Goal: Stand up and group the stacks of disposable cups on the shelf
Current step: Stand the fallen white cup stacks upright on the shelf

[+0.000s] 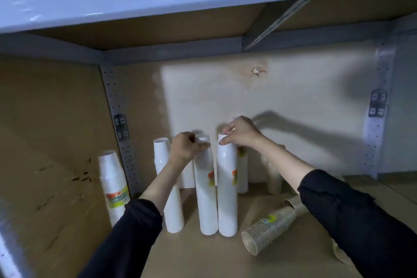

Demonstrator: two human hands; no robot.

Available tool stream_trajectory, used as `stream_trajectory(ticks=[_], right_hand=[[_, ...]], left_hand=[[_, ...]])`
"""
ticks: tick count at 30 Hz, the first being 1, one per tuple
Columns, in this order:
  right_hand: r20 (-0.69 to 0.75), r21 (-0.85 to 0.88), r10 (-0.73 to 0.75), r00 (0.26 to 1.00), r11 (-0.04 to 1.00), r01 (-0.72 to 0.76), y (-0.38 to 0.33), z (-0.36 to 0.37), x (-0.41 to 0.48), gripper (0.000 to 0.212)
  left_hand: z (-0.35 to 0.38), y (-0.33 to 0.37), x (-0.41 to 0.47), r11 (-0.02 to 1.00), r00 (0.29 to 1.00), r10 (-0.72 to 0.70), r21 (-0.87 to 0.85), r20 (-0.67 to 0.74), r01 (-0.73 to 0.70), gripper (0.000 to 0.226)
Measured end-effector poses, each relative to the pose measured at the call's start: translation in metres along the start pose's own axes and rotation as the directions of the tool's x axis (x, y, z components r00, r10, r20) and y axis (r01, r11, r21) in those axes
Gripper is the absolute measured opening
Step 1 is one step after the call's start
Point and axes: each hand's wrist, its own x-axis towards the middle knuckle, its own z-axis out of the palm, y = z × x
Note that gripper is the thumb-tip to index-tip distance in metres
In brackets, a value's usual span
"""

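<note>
While both hands are working at the tops of 2 tall white stacks, the step in hand appears to be grouping. The left hand (187, 148) is curling its fingers round the top of the left-held stack (205, 196). The right hand (241, 134) is pinching the rim of the right-held stack (226, 194). These 2 are standing upright on the shelf (203, 259), side by side and touching low down.

Counting from the left:
- **White stacks:** 1 short white stack (114, 185) is standing well left of the left hand. 1 tall white stack (168, 185) is rising just behind the left forearm. What looks like 1 rear white stack (188, 178) is hiding behind the left wrist. After the 2 held ones, 1 labelled white stack (243, 174) is standing just beyond the right hand. That is making 5 sure and 1 doubtful.
- **Brown stacks:** 1 upright brown stack (274, 176) is showing behind the right forearm. 2 are lying on their sides below that forearm, the near lying stack (268, 230) and the far lying stack (297, 204).

As I am judging it, the next move is calling for a gentle release so the tall pair is not toppling. After that comes a reach down to the lying brown ones, gripping each mid-length and tipping it upright.
</note>
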Motion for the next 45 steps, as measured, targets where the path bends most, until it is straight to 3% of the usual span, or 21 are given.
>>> stream_trajectory(ticks=[3, 5, 9, 12, 15, 17, 19, 22, 28, 35, 40, 45], right_hand=[[0.017, -0.09, -0.072, 0.997, 0.993, 0.073, -0.003, 0.007, -0.004, 0.039], [0.019, -0.086, -0.08, 0.997, 0.993, 0.081, 0.0, 0.009, -0.006, 0.022], [0.022, -0.037, -0.064, 0.998, 0.997, 0.064, 0.0, 0.005, -0.012, 0.01], [0.015, -0.009, -0.052, 0.999, 0.999, 0.052, 0.001, 0.003, -0.012, 0.015], [0.004, -0.018, -0.043, 0.999, 0.999, 0.043, 0.004, 0.002, -0.008, 0.039], [-0.001, -0.037, -0.02, 1.0, 0.999, 0.02, 0.004, 0.0, -0.004, 0.043], [0.023, -0.062, 0.02, 1.0, 0.998, -0.019, 0.003, -0.002, 0.0, 0.039], [0.062, -0.14, 0.063, 0.996, 0.989, -0.054, -0.001, -0.003, 0.001, 0.015], [0.074, -0.174, 0.046, 0.996, 0.984, -0.033, -0.01, -0.003, 0.002, 0.04], [0.091, -0.177, 0.06, 0.994, 0.983, -0.043, -0.012, -0.003, 0.002, 0.043], [0.114, -0.19, 0.058, 0.992, 0.981, -0.036, -0.015, 0.001, 0.004, 0.045], [0.122, -0.181, 0.062, 0.991, 0.983, -0.039, -0.014, 0.001, 0.007, 0.048]], left_hand=[[-0.006, -0.006, -0.006, 0.999, 1.0, -0.012, -0.052, -0.011, 0.011, 0.034], [-0.008, -0.007, -0.01, 0.998, 1.0, -0.016, -0.065, -0.005, 0.015, 0.024], [-0.008, -0.007, -0.012, 0.997, 1.0, -0.022, -0.071, -0.012, 0.021, 0.033], [-0.008, -0.005, -0.012, 0.997, 1.0, -0.024, -0.069, 0.007, 0.025, 0.035], [-0.007, -0.004, -0.011, 0.996, 1.0, -0.015, -0.083, 0.019, 0.017, 0.038], [-0.007, -0.004, -0.01, 0.996, 0.999, -0.029, -0.086, 0.021, 0.03, 0.041], [-0.007, -0.004, -0.01, 0.996, 0.999, -0.034, -0.08, 0.021, 0.036, 0.04], [-0.008, -0.004, -0.01, 0.997, 1.0, -0.027, -0.067, 0.016, 0.028, 0.037], [-0.011, -0.004, -0.011, 0.997, 0.999, -0.03, -0.064, 0.045, 0.033, 0.025], [-0.015, -0.008, -0.009, 0.999, 0.997, -0.015, -0.048, 0.082, 0.019, 0.021], [-0.016, -0.007, -0.005, 0.999, 0.994, -0.033, -0.025, 0.106, 0.036, 0.046], [-0.023, -0.002, 0.0, 1.0, 0.992, -0.025, 0.019, 0.127, 0.023, 0.051]])
